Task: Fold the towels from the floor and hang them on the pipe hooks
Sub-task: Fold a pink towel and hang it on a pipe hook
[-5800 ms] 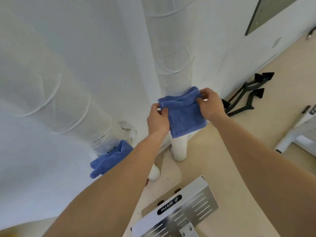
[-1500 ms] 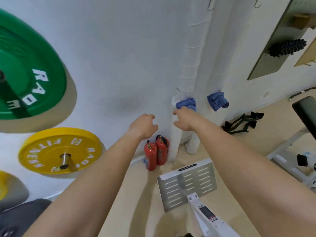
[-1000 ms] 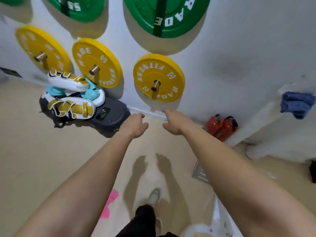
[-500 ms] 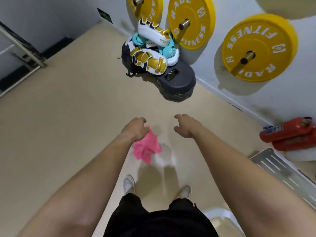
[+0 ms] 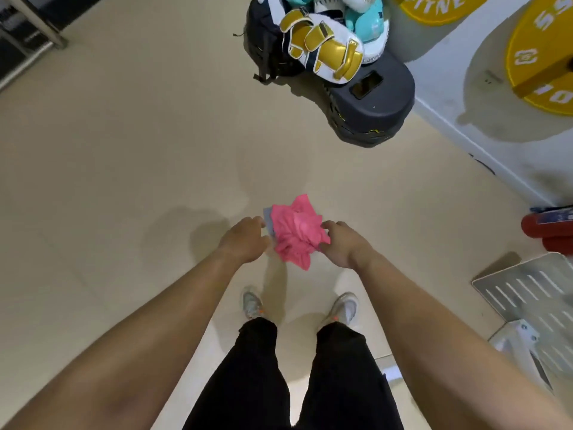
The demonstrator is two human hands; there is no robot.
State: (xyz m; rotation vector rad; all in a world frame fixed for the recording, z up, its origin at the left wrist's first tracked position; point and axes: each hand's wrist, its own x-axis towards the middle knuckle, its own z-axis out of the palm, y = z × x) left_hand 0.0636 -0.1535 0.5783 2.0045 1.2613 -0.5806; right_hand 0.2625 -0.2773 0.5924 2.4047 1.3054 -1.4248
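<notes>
Beige floor point(image 5: 124, 150); yellow plate point(image 5: 440, 10) "FITNE"; left hand point(image 5: 245, 240), right hand point(image 5: 341, 243) flank pink towel point(image 5: 296, 231), grip unclear.

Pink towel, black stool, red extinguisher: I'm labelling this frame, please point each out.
pink towel point(image 5: 296, 232), head view, middle of the crumpled cloth.
black stool point(image 5: 390, 102), head view, its flat top.
red extinguisher point(image 5: 531, 228), head view, its red body.

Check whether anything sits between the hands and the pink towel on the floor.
Nothing visible does. The left hand and right hand flank the crumpled pink cloth towel on the beige floor. A pale bluish flat piece peeks from under the towel's edge by the left hand, not blocking it.
</notes>
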